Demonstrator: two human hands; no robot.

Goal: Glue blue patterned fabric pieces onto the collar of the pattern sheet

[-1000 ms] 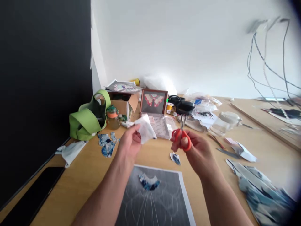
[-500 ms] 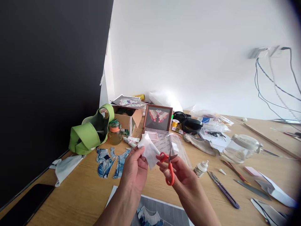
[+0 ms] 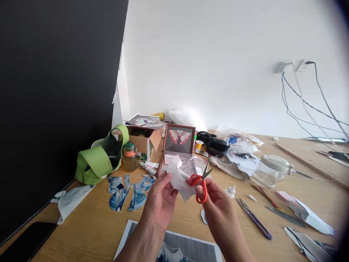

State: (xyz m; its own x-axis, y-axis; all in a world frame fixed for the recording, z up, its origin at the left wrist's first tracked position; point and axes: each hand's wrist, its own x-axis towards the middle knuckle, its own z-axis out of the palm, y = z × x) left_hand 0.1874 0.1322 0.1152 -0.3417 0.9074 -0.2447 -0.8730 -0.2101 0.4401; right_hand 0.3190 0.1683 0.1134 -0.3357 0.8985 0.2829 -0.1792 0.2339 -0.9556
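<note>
My left hand [image 3: 159, 200] pinches a thin white piece of fabric [image 3: 181, 178] between thumb and fingers; it might be paper, I cannot tell for certain. My right hand [image 3: 216, 203] is closed around orange-red scissors [image 3: 202, 193], blades slightly parted and pointing up and right. Its fingertips also reach the right edge of the white piece. Below the hands lies a grey printed sheet [image 3: 201, 243] with a blue and white shape on it, partly hidden by my forearms. Blue and white cut pieces [image 3: 118, 198] lie left of my left hand. A small pale piece [image 3: 203, 217] rests beside my right wrist.
A green bag [image 3: 94, 163], a jar [image 3: 130, 160], a cardboard box [image 3: 141, 140] and a framed picture [image 3: 179, 139] stand at the back. Rightward are a glue bottle [image 3: 230, 191], a purple-handled cutter [image 3: 255, 220] and a clear container [image 3: 269, 173]. A phone [image 3: 29, 240] lies front left.
The scissors have turned, their blades now tilting up to the right. The white piece has shifted and spread wider between my hands. The small pale piece has come into view. The camera view has shifted slightly.
</note>
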